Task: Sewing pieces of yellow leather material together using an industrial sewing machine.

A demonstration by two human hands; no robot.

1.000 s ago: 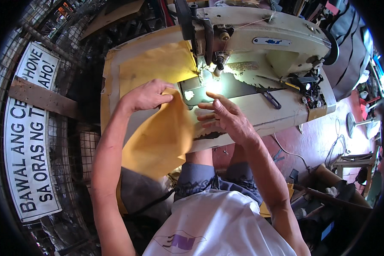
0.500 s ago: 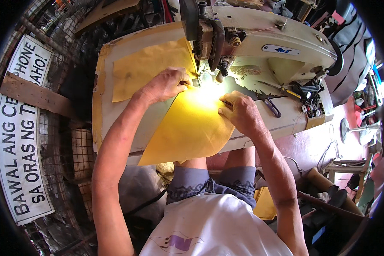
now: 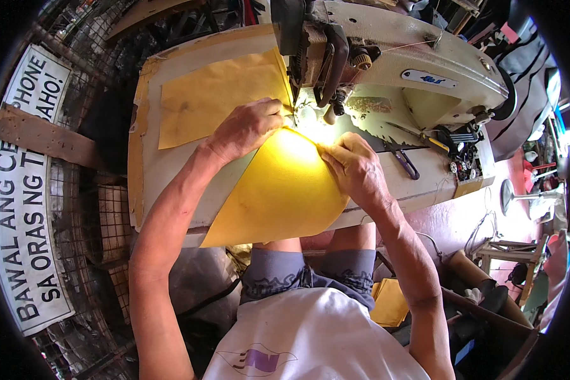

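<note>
A yellow fabric piece (image 3: 275, 196) hangs over the front edge of the sewing table, its far edge close to the needle area of the sewing machine (image 3: 418, 57). My left hand (image 3: 250, 126) pinches its upper left corner beside the presser foot. On the other side, my right hand (image 3: 354, 161) is closed on the fabric's upper right edge. Bright lamp light washes out the cloth between the hands. Behind my left hand, another yellow panel (image 3: 215, 98) lies flat on the table, reaching up to the machine's foot.
Right of the needle lie scissors (image 3: 404, 158) and a yellow-handled tool (image 3: 434, 140), near several bobbins (image 3: 465, 170). Folded yellow pieces (image 3: 389, 303) rest low beside my right leg. A wire mesh with a white sign (image 3: 28, 190) stands at the left, and a wooden table edge (image 3: 139, 126) borders it.
The near fabric's far edge now curves upward between my hands. My right hand has shifted slightly, fingers more tucked against the cloth. The whole view has moved a little.
</note>
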